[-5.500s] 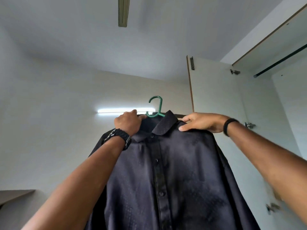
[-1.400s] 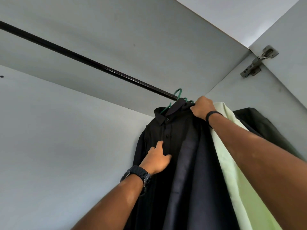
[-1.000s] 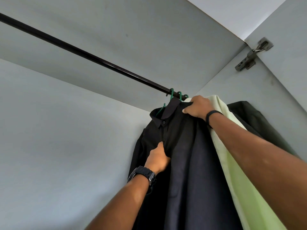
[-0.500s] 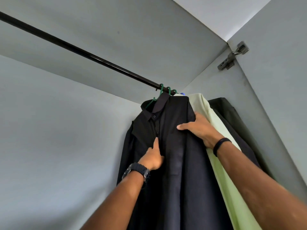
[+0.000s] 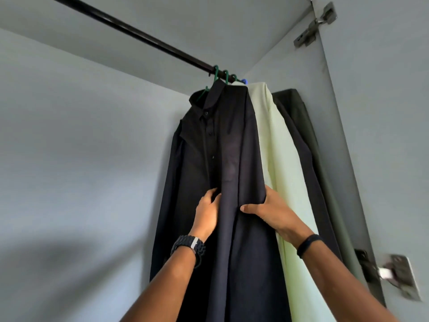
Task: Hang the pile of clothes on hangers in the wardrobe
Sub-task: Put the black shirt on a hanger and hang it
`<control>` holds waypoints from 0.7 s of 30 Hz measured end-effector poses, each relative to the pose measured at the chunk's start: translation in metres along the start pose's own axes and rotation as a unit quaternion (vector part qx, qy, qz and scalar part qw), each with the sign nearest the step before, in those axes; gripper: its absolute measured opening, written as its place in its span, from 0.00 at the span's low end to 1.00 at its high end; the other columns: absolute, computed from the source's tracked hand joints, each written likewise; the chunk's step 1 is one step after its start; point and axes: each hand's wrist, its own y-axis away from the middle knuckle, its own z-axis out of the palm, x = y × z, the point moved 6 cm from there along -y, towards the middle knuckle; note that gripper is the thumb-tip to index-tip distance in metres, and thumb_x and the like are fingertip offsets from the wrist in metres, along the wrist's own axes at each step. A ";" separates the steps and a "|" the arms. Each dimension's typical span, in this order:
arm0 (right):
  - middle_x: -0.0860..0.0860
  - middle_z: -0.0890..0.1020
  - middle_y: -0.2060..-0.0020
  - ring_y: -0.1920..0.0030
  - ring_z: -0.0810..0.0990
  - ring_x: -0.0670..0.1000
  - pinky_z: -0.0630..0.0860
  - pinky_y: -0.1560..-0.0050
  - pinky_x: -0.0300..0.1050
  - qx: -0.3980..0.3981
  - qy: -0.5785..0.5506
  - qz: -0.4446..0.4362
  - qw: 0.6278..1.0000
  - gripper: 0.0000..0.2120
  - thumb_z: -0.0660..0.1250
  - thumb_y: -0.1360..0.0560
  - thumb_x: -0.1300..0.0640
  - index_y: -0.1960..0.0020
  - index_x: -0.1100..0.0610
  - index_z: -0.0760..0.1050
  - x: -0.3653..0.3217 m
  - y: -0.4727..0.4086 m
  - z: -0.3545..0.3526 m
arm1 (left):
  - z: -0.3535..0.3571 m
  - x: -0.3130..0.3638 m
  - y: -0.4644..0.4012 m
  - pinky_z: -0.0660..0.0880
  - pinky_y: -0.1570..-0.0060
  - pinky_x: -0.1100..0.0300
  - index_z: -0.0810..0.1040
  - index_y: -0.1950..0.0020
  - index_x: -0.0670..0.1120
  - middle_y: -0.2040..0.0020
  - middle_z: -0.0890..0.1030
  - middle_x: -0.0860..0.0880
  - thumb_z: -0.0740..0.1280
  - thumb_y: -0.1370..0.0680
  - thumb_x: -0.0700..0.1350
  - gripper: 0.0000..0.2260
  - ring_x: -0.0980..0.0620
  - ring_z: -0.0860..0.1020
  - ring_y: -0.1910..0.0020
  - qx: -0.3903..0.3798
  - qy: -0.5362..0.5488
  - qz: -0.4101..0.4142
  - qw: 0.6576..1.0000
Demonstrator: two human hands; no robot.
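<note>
While the black shirt (image 5: 222, 159) hangs from a green hanger (image 5: 214, 75) hooked over the dark wardrobe rail (image 5: 139, 37), both hands are raised to its front, about midway down the visible cloth. The left hand (image 5: 207, 212) is reached up from the lower left, its forearm angled steeply, with a black watch (image 5: 189, 246) worn on the wrist. Its fingers (image 5: 210, 195) are laid against the shirt beside a long vertical fold, loosely bent rather than clenched; whether cloth is pinched between them cannot be told, since the fingertips are partly hidden behind the fold. The right hand (image 5: 267, 210) is brought in from the lower right, palm turned toward the cloth, and a black band (image 5: 307, 245) is seen on its wrist. Its thumb (image 5: 249, 209) is stretched leftward across the front of the shirt while the remaining fingers are wrapped round the shirt's right edge, so that the edge is gripped between thumb and fingers. Between the two hands the fold of black cloth is held.

Just beyond the right fingers, a pale green garment (image 5: 278, 159) hangs touching the black shirt, and farther right a dark garment (image 5: 299, 126) is hung beside it. Above the fingers, more green hooks are crowded on the rail near the wardrobe's corner. Metal hinges (image 5: 315, 25) are fixed to the side panel at the upper right and lower right.
</note>
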 end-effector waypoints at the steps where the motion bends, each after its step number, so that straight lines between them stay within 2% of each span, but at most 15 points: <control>1: 0.50 0.82 0.46 0.48 0.82 0.50 0.79 0.43 0.50 -0.008 0.000 0.012 1.000 0.23 0.72 0.30 0.67 0.38 0.54 0.73 0.005 0.011 0.004 | 0.003 -0.006 0.012 0.73 0.38 0.51 0.72 0.32 0.44 0.38 0.77 0.44 0.59 0.19 0.44 0.15 0.47 0.76 0.40 -0.011 -0.004 -0.012 1.000; 3: 0.50 0.83 0.47 0.48 0.82 0.50 0.79 0.45 0.47 -0.023 -0.017 0.027 0.999 0.20 0.70 0.29 0.68 0.40 0.53 0.74 0.012 0.031 0.010 | 0.002 -0.021 0.032 0.71 0.38 0.51 0.73 0.34 0.38 0.38 0.75 0.39 0.60 0.22 0.33 0.16 0.41 0.75 0.39 -0.008 -0.008 -0.064 0.998; 5: 0.49 0.82 0.46 0.49 0.82 0.48 0.79 0.49 0.43 -0.008 -0.043 0.029 0.999 0.19 0.69 0.28 0.68 0.40 0.53 0.74 0.017 0.047 0.011 | -0.008 -0.026 0.047 0.68 0.35 0.54 0.70 0.32 0.36 0.35 0.72 0.38 0.60 0.24 0.30 0.20 0.39 0.72 0.36 0.002 -0.058 -0.090 0.994; 8: 0.46 0.80 0.44 0.46 0.80 0.46 0.78 0.47 0.42 0.022 -0.037 0.019 0.999 0.24 0.72 0.28 0.63 0.35 0.52 0.71 0.020 0.064 0.012 | -0.020 -0.026 0.050 0.67 0.35 0.55 0.69 0.30 0.37 0.31 0.69 0.40 0.59 0.23 0.34 0.20 0.40 0.71 0.33 -0.025 -0.063 -0.149 0.987; 12: 0.46 0.77 0.39 0.41 0.77 0.48 0.76 0.39 0.46 0.010 -0.045 0.015 0.999 0.31 0.74 0.29 0.58 0.30 0.52 0.65 0.021 0.086 0.018 | -0.018 -0.006 0.071 0.74 0.44 0.57 0.77 0.37 0.42 0.40 0.78 0.46 0.59 0.22 0.38 0.15 0.46 0.77 0.43 -0.057 0.023 -0.189 0.980; 15: 0.48 0.76 0.38 0.40 0.77 0.50 0.75 0.38 0.48 0.013 -0.061 0.031 0.998 0.33 0.74 0.29 0.58 0.29 0.51 0.63 0.026 0.108 0.015 | -0.018 0.009 0.107 0.76 0.44 0.52 0.80 0.43 0.44 0.47 0.81 0.47 0.57 0.23 0.39 0.14 0.46 0.78 0.47 -0.003 0.081 -0.236 0.968; 17: 0.48 0.77 0.38 0.40 0.77 0.50 0.76 0.39 0.47 0.014 -0.066 0.045 0.997 0.34 0.73 0.29 0.59 0.28 0.50 0.61 0.031 0.126 0.014 | -0.017 0.024 0.135 0.76 0.49 0.54 0.79 0.46 0.41 0.50 0.81 0.45 0.56 0.21 0.40 0.13 0.45 0.78 0.50 0.035 0.080 -0.244 0.966; 18: 0.49 0.77 0.38 0.41 0.77 0.50 0.75 0.40 0.44 0.010 -0.064 0.053 0.997 0.34 0.73 0.28 0.60 0.28 0.50 0.61 0.034 0.139 0.012 | -0.016 0.033 0.153 0.74 0.50 0.56 0.78 0.43 0.41 0.47 0.80 0.44 0.56 0.20 0.41 0.13 0.46 0.77 0.49 0.053 0.061 -0.243 0.967; 21: 0.50 0.74 0.36 0.37 0.74 0.50 0.73 0.39 0.42 0.000 -0.044 0.070 0.997 0.34 0.71 0.28 0.64 0.27 0.52 0.60 0.042 0.180 0.011 | -0.013 0.061 0.206 0.69 0.40 0.58 0.69 0.30 0.43 0.35 0.74 0.44 0.56 0.19 0.42 0.17 0.46 0.72 0.37 0.084 0.030 -0.247 0.965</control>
